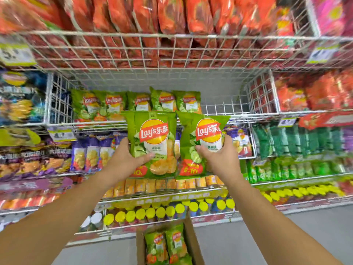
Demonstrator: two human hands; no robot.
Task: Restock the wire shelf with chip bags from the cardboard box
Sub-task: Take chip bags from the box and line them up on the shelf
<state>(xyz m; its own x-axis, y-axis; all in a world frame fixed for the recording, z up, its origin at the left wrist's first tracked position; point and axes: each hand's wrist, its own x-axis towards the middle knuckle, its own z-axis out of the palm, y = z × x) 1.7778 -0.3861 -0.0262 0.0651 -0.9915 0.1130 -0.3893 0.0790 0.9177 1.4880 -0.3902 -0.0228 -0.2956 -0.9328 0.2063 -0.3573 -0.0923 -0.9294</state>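
Note:
My left hand (127,158) grips a green Lay's chip bag (153,131) by its lower left side. A second green chip bag (202,144) is held upright in my right hand (219,157), close beside the first. Both bags hang just in front of the wire shelf (225,109), whose left part holds several matching green bags (133,102) standing at the back. The right part of that shelf is bare. Below, on the floor, the open cardboard box (193,243) holds more green bags (168,245).
Red chip bags (152,16) fill the wire basket above. Purple bags (89,153) and dark green bags (298,140) sit on the shelf beneath, then orange packs (162,185) and yellow-lidded tubes (152,212). Price tags (15,52) hang on shelf fronts. Grey floor (248,243) surrounds the box.

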